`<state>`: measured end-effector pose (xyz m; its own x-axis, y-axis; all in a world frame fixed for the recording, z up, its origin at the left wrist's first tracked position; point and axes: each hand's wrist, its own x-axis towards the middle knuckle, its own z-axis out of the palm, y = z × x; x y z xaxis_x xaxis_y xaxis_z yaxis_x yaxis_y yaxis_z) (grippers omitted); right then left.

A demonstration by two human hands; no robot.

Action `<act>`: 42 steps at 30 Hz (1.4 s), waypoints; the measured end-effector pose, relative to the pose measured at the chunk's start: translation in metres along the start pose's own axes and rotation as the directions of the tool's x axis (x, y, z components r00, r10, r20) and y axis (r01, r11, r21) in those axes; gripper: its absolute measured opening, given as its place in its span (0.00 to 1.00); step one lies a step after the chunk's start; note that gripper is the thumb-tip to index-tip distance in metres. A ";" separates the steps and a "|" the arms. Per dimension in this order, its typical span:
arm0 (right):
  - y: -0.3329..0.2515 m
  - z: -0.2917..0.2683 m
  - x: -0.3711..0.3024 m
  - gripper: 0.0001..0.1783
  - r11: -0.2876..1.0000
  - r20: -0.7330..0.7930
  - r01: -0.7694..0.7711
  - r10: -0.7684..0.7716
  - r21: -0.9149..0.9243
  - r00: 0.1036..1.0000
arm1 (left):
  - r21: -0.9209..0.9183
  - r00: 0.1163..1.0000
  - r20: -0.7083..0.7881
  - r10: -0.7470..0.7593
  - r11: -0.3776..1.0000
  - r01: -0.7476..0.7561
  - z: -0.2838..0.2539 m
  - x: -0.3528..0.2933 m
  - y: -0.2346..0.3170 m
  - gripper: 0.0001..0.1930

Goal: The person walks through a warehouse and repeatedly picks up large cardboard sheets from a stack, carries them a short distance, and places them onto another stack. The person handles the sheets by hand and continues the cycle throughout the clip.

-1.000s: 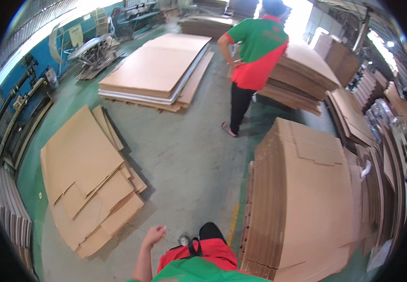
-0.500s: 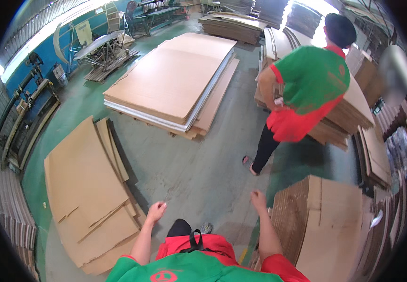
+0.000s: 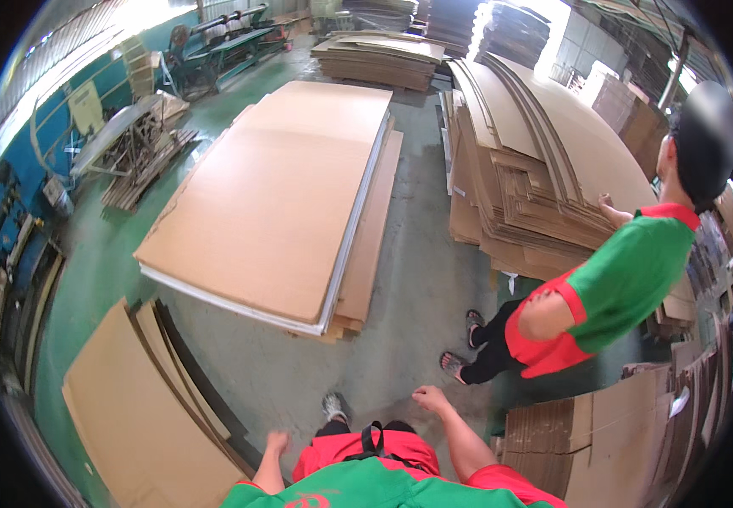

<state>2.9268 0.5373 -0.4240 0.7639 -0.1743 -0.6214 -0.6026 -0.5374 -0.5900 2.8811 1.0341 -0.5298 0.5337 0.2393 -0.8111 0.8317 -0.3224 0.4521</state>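
My left hand (image 3: 278, 442) hangs low beside my body, loosely curled, with no object showing in it. Nearest to it is a pile of brown cardboard sheets (image 3: 142, 406) on the floor at the left. In front of my waist, my right hand (image 3: 431, 398) is curled into a loose fist and holds nothing I can see. Ahead lies a broad stack of large cardboard sheets (image 3: 269, 203) with a white layer under its top. Neither hand touches any cardboard.
A co-worker (image 3: 620, 296) in a green and red shirt stands at the right, one hand over a tall cardboard stack (image 3: 544, 195). A bundle of folded cardboard (image 3: 586, 440) stands near right. Machinery (image 3: 223, 46) lines the far left; grey-green floor (image 3: 409, 279) runs between the stacks.
The large stack ahead now appears nearer. The co-worker has shifted right and turned toward the tall stack, one arm reaching out. My hands have swung while staying free of objects.
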 end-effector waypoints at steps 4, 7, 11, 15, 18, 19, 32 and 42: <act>-0.039 -0.022 0.089 0.19 0.994 -0.068 0.069 -0.075 -0.087 0.995 | -0.196 0.859 -0.162 0.485 0.837 -0.510 -0.054 0.048 0.277 0.13; -0.069 -0.048 0.168 0.17 0.989 -0.145 0.070 -0.089 -0.132 0.985 | -0.456 0.791 -0.199 0.578 0.660 -0.597 -0.055 0.030 0.443 0.14; -0.091 -0.089 0.286 0.17 0.989 -0.108 0.069 -0.083 -0.127 0.991 | -0.579 0.655 -0.200 0.729 0.451 -0.679 0.004 0.014 0.575 0.15; -0.086 -0.140 0.411 0.19 0.975 -0.118 0.043 -0.071 -0.219 0.991 | -0.505 0.644 -0.105 0.758 0.517 -0.691 0.105 0.065 0.616 0.16; -0.092 -0.195 0.475 0.20 0.942 0.023 0.153 -0.153 -0.299 0.988 | -0.351 0.822 -0.101 0.561 0.753 -0.557 0.153 0.116 0.604 0.16; -0.105 -0.221 0.498 0.19 0.945 0.034 0.198 -0.196 -0.262 0.980 | -0.492 0.959 -0.135 0.251 0.823 -0.284 0.168 0.126 0.591 0.14; -0.314 -0.578 0.699 0.16 0.886 -0.311 0.377 -0.290 0.272 0.905 | 0.739 0.822 0.370 0.433 0.398 -0.543 0.295 0.310 0.778 0.17; -0.482 -0.799 0.806 0.13 0.827 -0.477 0.425 -0.224 0.367 0.850 | -0.535 -0.134 -0.383 0.914 -0.337 -0.775 0.325 0.133 1.510 0.30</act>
<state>4.0170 -0.0033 -0.2285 0.8946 -0.4211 -0.1496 -0.2590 -0.2156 -0.9415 4.1579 0.2813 -0.0755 0.7477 0.0239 0.6636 -0.6119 0.4131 0.6745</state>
